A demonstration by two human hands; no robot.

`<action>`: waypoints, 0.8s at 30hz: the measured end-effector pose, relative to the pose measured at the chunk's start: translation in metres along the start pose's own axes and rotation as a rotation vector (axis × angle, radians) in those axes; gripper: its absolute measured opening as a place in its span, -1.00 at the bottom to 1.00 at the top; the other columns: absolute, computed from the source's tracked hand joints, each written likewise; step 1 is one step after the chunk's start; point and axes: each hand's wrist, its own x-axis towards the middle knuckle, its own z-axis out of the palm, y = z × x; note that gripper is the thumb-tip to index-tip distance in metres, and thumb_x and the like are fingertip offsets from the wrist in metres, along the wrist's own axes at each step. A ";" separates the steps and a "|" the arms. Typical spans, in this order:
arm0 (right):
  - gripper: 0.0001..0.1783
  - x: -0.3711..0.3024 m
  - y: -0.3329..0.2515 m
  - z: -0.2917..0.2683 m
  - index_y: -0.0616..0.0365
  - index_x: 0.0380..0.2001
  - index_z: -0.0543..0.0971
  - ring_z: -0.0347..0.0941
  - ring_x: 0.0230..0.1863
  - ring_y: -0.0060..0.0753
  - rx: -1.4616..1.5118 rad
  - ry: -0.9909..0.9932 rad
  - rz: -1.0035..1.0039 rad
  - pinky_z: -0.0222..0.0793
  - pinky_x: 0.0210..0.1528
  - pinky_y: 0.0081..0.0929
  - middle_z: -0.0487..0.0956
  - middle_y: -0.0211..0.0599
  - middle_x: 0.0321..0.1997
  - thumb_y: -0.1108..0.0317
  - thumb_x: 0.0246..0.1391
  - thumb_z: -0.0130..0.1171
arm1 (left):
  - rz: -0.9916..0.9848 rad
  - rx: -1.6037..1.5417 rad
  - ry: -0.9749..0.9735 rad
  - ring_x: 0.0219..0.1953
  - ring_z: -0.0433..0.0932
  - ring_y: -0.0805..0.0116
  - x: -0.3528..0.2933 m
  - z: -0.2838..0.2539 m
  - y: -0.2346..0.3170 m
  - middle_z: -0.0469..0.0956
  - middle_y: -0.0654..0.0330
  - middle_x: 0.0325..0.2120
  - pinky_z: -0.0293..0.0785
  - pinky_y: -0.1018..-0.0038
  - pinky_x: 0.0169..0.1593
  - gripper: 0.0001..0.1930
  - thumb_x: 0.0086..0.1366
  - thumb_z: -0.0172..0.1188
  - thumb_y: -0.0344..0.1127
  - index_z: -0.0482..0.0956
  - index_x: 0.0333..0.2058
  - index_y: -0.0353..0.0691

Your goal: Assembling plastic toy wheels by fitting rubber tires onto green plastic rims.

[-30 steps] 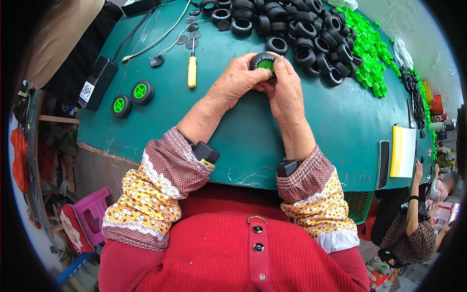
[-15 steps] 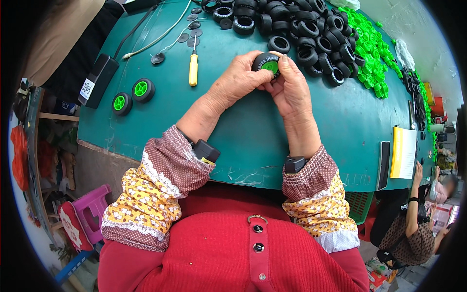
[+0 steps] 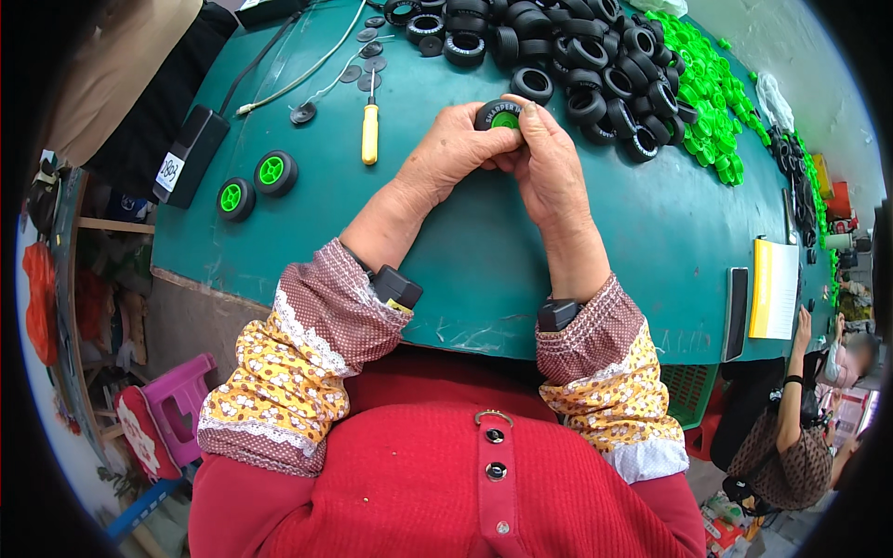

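Both hands meet over the green table (image 3: 651,242) around one small toy wheel (image 3: 499,117), a black tyre with a green hub. My left hand (image 3: 454,149) wraps it from the left, my right hand (image 3: 547,163) grips it from the right with the thumb on the tyre's rim. Just beyond lies a heap of loose black tyres (image 3: 577,56). To its right spreads a pile of green hubs (image 3: 712,93).
Two finished wheels (image 3: 253,184) lie at the left, near a black box (image 3: 191,153). A yellow-handled awl (image 3: 370,130) lies left of my hands, with small dark discs and a cable behind it. A yellow pad (image 3: 774,288) rests at the right edge; another person sits lower right.
The hands stay on the same wheel and have barely shifted; the fingers have worked a little around the tyre.
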 end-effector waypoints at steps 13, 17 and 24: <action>-0.69 0.001 0.001 -0.002 0.17 -0.41 0.45 0.25 -0.63 -0.73 0.070 0.109 0.078 0.22 -0.58 -0.76 0.41 -0.48 -0.56 0.14 0.13 -0.09 | -0.003 -0.032 -0.076 -0.47 0.51 0.52 -0.001 0.000 -0.004 0.51 0.20 -0.49 0.46 0.64 -0.35 -0.75 0.10 0.16 -0.29 0.43 -0.30 -0.31; -0.70 -0.001 -0.003 -0.001 0.16 -0.41 0.45 0.22 -0.66 -0.72 0.069 0.118 0.069 0.20 -0.60 -0.75 0.40 -0.49 -0.58 0.13 0.13 -0.09 | 0.018 -0.034 -0.087 -0.48 0.50 0.54 -0.002 0.002 -0.001 0.51 0.21 -0.50 0.45 0.65 -0.36 -0.76 0.10 0.16 -0.29 0.43 -0.30 -0.31; -0.69 -0.001 -0.002 -0.002 0.19 -0.40 0.44 0.25 -0.63 -0.67 0.086 0.099 0.072 0.21 -0.60 -0.71 0.41 -0.45 -0.56 0.14 0.13 -0.10 | 0.026 0.074 -0.092 -0.47 0.49 0.54 -0.003 0.001 0.002 0.50 0.21 -0.49 0.45 0.66 -0.36 -0.77 0.10 0.16 -0.32 0.42 -0.31 -0.32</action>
